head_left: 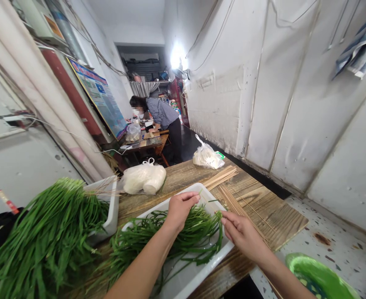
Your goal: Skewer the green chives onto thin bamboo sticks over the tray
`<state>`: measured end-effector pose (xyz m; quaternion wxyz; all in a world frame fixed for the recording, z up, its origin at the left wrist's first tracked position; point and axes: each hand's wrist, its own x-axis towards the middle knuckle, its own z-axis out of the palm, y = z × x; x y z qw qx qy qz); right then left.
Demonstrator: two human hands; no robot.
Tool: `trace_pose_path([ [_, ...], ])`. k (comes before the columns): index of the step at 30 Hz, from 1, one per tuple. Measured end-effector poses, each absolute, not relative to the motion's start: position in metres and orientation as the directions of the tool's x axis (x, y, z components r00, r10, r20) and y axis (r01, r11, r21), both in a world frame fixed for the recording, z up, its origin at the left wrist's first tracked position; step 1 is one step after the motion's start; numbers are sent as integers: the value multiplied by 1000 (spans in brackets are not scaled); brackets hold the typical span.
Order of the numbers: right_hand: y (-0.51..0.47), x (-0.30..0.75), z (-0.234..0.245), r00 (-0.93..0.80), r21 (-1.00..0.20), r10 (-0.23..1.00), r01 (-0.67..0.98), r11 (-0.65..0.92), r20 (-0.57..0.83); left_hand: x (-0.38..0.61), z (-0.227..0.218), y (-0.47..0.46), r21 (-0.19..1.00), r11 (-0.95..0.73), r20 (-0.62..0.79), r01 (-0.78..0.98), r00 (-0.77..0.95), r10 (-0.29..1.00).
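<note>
Loose garlic chives (152, 232) lie in a white plastic tray (195, 282) in front of me. My left hand (181, 207) is over the tray's far side, thumb and fingers pinched together on a small green chive end. At the tray's right edge my right hand (237, 227) is closed, its fingertips gripping the pale ends of some chives whose leaves hang down into the tray. Thin bamboo skewers (240, 203) lie on the wooden table beyond my right hand, partly behind it.
A big heap of skewered chives (49, 232) fills a second white tray (112, 211) at left. Two knotted plastic bags, one nearer (144, 177) and one farther (206, 155), sit on the table (282, 220). A green basin (323, 276) stands lower right. Another person (164, 114) bends over a farther table.
</note>
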<state>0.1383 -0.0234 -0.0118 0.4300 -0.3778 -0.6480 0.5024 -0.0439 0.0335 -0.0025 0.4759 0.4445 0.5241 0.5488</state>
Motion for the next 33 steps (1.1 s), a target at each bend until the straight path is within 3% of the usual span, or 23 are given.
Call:
trace_pose_path([
  [10,-25,139,-12,-337,-979,924,31,200,178,-40,-3,29,998,-9,16,59,-111,994],
  [12,-24,138,-15,-323,-981,929,12,193,179,-34,0,23,993,-17,21,115,-34,999],
  [17,-24,138,-21,-279,-984,944,-35,174,177,-33,12,14,964,-87,-14,253,374,927],
  [19,-25,138,-21,-282,-982,940,-37,186,189,-43,15,19,945,-107,-8,308,348,938],
  [21,-25,139,-19,-277,-980,941,-26,196,196,-54,13,28,875,-155,85,459,170,982],
  [23,-26,139,-17,-274,-981,943,0,195,187,-64,4,37,695,-175,158,697,90,983],
  [25,-26,139,-14,-284,-982,943,24,188,173,-69,-6,42,440,-162,109,883,126,986],
  [27,-27,139,-13,-288,-982,944,44,184,164,-71,-14,45,259,-132,35,957,127,991],
  [29,-26,139,-12,-286,-980,943,51,190,168,-70,-18,45,201,-100,17,975,99,995],
  [33,-26,140,-11,-286,-978,944,75,193,165,-69,-19,45,209,-174,7,962,176,984],
])
